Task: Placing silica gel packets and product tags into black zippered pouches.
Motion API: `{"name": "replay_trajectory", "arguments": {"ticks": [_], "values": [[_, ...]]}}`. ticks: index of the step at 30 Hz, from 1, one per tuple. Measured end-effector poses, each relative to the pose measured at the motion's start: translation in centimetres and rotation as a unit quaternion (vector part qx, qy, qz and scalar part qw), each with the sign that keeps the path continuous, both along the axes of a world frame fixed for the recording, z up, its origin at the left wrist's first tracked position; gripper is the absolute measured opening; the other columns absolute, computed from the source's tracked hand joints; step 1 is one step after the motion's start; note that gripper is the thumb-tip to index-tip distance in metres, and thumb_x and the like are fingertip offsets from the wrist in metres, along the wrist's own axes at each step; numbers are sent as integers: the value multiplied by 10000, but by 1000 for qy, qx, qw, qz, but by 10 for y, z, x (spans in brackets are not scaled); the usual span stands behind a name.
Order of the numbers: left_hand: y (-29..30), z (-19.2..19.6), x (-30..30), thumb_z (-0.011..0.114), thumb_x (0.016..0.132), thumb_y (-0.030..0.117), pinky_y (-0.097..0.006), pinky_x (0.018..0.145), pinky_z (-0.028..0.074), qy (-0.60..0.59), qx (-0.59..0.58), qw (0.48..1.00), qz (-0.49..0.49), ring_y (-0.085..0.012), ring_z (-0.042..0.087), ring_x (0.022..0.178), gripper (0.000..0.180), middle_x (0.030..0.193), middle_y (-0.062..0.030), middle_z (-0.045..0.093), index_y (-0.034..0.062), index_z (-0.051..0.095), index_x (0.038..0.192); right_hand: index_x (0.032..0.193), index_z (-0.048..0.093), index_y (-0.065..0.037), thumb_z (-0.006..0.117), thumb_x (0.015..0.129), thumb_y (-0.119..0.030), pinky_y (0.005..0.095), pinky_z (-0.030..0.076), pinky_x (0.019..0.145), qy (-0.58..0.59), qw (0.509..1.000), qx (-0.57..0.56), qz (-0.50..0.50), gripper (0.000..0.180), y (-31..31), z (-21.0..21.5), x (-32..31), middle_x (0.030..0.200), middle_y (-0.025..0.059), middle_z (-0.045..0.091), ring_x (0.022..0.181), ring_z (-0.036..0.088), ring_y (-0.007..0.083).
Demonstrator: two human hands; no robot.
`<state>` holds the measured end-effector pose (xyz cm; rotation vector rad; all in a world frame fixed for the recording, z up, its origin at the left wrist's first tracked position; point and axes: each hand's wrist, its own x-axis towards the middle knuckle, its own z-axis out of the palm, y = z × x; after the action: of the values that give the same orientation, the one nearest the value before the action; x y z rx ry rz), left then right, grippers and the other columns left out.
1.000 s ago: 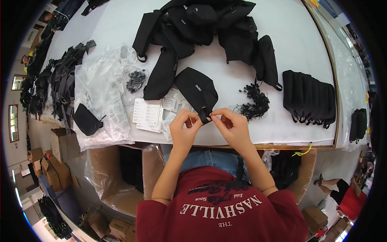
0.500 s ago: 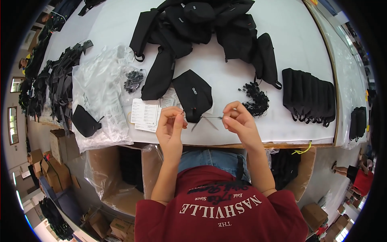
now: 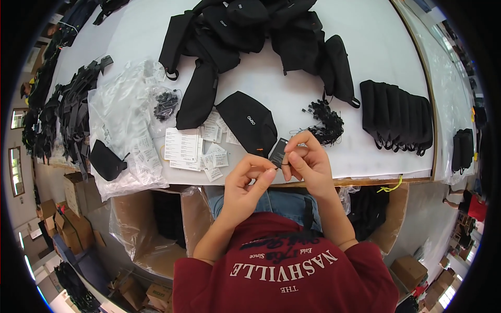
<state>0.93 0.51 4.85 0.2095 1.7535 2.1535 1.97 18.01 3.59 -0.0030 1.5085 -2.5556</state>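
Note:
Just beyond the table's front edge, my hands nearly meet over a small black hang tag (image 3: 279, 150). My right hand (image 3: 309, 163) is closed, with the tag's right edge at its thumb and fingers. Lower and to the left, my left hand (image 3: 250, 180) pinches a dark thin bit at the tag's lower end, seemingly its string; the fingers partly hide it. A black fabric pouch (image 3: 245, 119) with a small orange mark lies flat right behind the tag. Black tag strings (image 3: 326, 124) sit in a tangled bunch beyond my right hand.
Printed white papers and labels (image 3: 182, 146) lie left of the pouch. Farther left are clear plastic bags (image 3: 122, 120), another black pouch (image 3: 107, 160) and black straps (image 3: 78, 99). More black pouches (image 3: 240, 31) heap at the back; a row (image 3: 396, 115) stands right. Cartons (image 3: 146, 235) stand below the table edge.
My hands have come closer together and lower, where a thin string was stretched between them. The black tag now shows between them. The pouch's lower end is no longer beside my left hand.

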Motion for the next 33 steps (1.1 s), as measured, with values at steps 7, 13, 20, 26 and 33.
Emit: {"name": "replay_trajectory", "arguments": {"ticks": [7, 13, 20, 26, 33], "values": [[10, -3, 5, 540, 921, 52, -168, 474, 221, -14, 0, 1000, -23, 19, 369, 561, 40, 652, 59, 497, 18, 519, 921, 1021, 491, -64, 524, 948, -126, 180, 277, 513, 28, 999, 7, -31, 102, -15, -4, 1, 751, -41, 494, 584, 381, 17], [10, -3, 5, 543, 917, 54, -174, 472, 220, -3, -25, 1000, -16, 18, 358, 544, 47, 621, 63, 484, 17, 517, 907, 1025, 501, -77, 534, 945, -137, 166, 257, 524, -12, 999, -35, -11, 105, -15, -1, 4, 782, -64, 464, 614, 349, -3], [11, -2, 6, 544, 914, 56, -171, 480, 223, -5, -16, 1000, -10, 16, 364, 557, 50, 629, 56, 489, 17, 515, 901, 1047, 498, -78, 524, 950, -141, 170, 247, 504, 12, 999, -30, -20, 119, -20, -2, 4, 763, -56, 451, 583, 343, 4], [10, -3, 4, 548, 904, 59, -178, 478, 215, 5, -11, 1000, -16, 11, 344, 542, 53, 618, 53, 486, 19, 515, 890, 1069, 485, -72, 513, 958, -152, 174, 245, 500, -34, 995, -92, -9, 140, -20, -2, 6, 751, -54, 443, 579, 330, 8], [5, -10, 4, 554, 892, 47, -189, 472, 206, 39, -63, 997, -25, 8, 321, 521, 45, 591, 57, 479, 24, 525, 867, 1088, 479, -65, 543, 934, -113, 171, 296, 578, 20, 999, 27, -11, 173, -13, 2, 4, 744, -46, 457, 639, 377, 12]]}}
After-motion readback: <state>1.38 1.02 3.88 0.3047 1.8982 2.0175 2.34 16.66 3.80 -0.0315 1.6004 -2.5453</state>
